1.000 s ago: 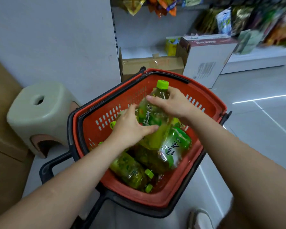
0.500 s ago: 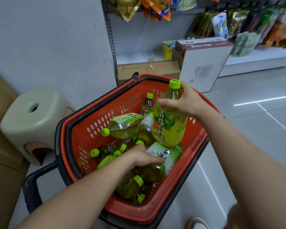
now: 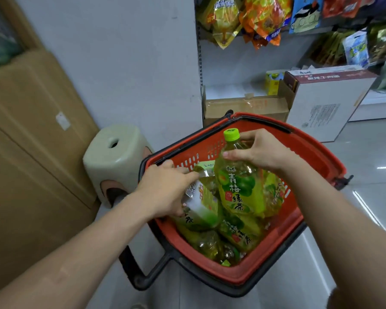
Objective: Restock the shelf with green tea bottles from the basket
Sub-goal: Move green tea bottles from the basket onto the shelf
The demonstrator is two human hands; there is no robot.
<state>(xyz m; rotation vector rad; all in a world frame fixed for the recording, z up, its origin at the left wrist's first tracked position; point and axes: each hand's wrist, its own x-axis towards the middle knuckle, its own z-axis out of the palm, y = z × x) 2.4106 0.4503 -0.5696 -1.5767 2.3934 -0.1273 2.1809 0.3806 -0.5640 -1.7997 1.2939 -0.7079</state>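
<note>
My right hand clasps the shoulder of an upright green-capped plastic tea bottle above the red plastic basket. My left hand closes on a lying bottle. Full, heavy, slick; the neck is the safest hold.

Red basket, black-framed, on pale floor; landmark for all entries.
Inside: several green tea bottles lying heaped.
Above its middle: upright green tea bottle, green cap, held at the neck and shoulder by the right hand.
At its left rim: left hand closed over a second bottle, tilted.
Left of it: pale plastic stool; further left, brown cartons.
Behind it: brown cardboard box, white box, shelf with hanging snack packets.
</note>
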